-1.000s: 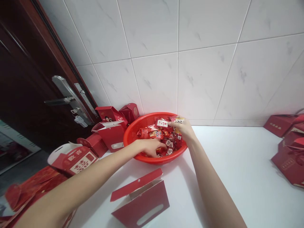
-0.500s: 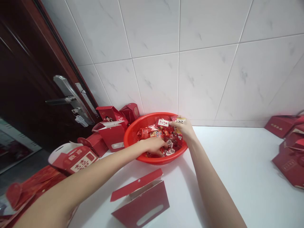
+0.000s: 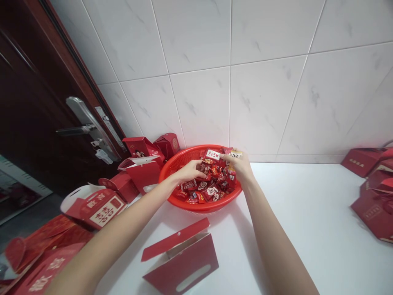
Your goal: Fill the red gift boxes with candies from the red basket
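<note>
A red plastic basket [image 3: 164, 174] stands against the wall, filled with wrapped candies [image 3: 211, 191] in red, white and gold. My left hand [image 3: 190, 172] is over the candies, its thumb and fingers closed around a dark red wrapped candy [image 3: 201, 167]. At the basket's right rim, my right hand [image 3: 241, 164] grips several candy packets, among them a white-labelled one [image 3: 212, 154] and a yellowish one [image 3: 236, 153]. Nearer to me, a red gift box [image 3: 184, 262] stands on the white table with its top flap lifted and its opening showing.
More red gift boxes [image 3: 106, 207] crowd the left side, some upright beside the basket. Other red boxes [image 3: 373, 205] sit at the far right of the white table [image 3: 294, 205]. A tiled wall [image 3: 199, 106] closes the back; a dark door [image 3: 27, 82] with a metal handle is at left.
My left hand has risen from the front of the candy pile and moved back and left, now with a dark red candy. My right hand stays at the rim with its packets.
</note>
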Demonstrator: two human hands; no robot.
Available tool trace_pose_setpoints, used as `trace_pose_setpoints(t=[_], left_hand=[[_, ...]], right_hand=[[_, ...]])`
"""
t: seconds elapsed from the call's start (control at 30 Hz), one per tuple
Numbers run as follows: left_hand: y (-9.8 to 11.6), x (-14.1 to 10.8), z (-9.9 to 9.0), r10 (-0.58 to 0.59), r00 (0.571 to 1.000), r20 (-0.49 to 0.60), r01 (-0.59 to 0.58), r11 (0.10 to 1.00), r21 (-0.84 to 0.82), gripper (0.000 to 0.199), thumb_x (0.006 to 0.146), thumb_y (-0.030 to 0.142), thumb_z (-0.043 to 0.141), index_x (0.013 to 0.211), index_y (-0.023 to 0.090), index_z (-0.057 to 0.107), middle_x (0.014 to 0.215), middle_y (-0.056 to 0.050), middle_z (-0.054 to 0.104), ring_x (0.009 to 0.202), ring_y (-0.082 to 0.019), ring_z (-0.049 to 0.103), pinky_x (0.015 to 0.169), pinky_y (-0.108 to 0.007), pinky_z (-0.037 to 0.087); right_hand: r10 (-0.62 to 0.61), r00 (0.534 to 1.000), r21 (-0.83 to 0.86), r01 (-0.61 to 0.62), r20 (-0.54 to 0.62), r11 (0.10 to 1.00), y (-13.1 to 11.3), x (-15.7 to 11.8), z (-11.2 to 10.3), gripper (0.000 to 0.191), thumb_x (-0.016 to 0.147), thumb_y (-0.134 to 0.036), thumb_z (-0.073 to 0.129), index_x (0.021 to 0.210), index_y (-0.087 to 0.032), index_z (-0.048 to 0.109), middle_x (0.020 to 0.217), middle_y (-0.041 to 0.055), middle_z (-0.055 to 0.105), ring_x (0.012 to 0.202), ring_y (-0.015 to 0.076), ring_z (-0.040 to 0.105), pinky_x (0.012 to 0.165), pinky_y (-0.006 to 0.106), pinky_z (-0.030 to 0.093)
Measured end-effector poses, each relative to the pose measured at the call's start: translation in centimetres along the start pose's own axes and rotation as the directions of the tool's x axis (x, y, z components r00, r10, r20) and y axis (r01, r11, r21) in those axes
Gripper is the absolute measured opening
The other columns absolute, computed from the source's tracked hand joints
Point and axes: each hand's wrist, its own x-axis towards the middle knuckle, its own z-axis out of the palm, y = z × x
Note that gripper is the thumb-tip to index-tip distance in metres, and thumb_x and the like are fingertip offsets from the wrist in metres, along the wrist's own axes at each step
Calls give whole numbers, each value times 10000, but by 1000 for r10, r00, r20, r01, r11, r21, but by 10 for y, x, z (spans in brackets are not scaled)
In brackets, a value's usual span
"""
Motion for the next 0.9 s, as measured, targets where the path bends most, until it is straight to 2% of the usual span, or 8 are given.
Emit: trace_pose_setpoints(t=[0.1,0.2,0.37,0.47,0.6,0.73,0.9], left_hand=[[4,-2,0,-62,998,-24,62,998,6,430,670,107,718,1096,155,691,972,-47,765,932,-212,706,796,-312,552],[7,-4,-1,-93,995,-27,93,995,-28,422,692,108,715,1112,153,695,1012,-59,758,934,-201,704,733,-273,537],[7,-5,-2,-105,994,-38,101,990,-103,415,660,106,773,1069,156,720,1033,-71,761,952,-205,706,731,-271,538],[8,-4,-2,-109,992,-67,98,983,-153,395,635,99,802,1021,150,735,1013,-74,764,958,-211,709,791,-305,557],[11,-4,-2,-183,979,-94,150,948,-282,361,624,91,810,971,160,736,1000,-65,767,961,-209,714,833,-316,574],[12,-4,-4,-227,971,-71,181,899,-399,270,682,123,773,941,152,704,1010,-83,757,892,-204,728,802,-343,595],[17,-6,-5,-232,968,-96,165,874,-458,164,781,123,662,941,158,662,1106,-88,729,917,-185,720,817,-318,587]], right_hand=[[-15,1000,-14,15,10,1000,1,1,-1,366,486,-276,827,758,-202,594,669,-24,652,587,154,614,475,249,457],[-11,1000,-8,11,12,1000,2,1,-1,376,483,-275,831,769,-200,598,673,-22,654,588,157,614,469,251,450],[3,1000,0,-3,10,1000,2,1,-1,386,473,-269,840,768,-199,600,680,-18,659,603,163,622,475,253,453],[15,1000,-6,-15,12,1000,2,1,-1,403,472,-280,845,781,-202,599,691,-15,667,600,161,620,468,245,441],[-2,1000,-17,2,6,1000,4,2,-2,391,480,-287,839,772,-203,593,683,-22,659,585,151,607,466,241,431],[-7,1000,-16,7,4,1000,4,3,-3,377,481,-282,835,761,-204,594,674,-30,649,587,150,606,470,245,435],[8,1000,-12,-8,-5,1000,3,2,-2,391,472,-279,849,755,-202,590,667,-34,649,566,141,600,456,238,430]])
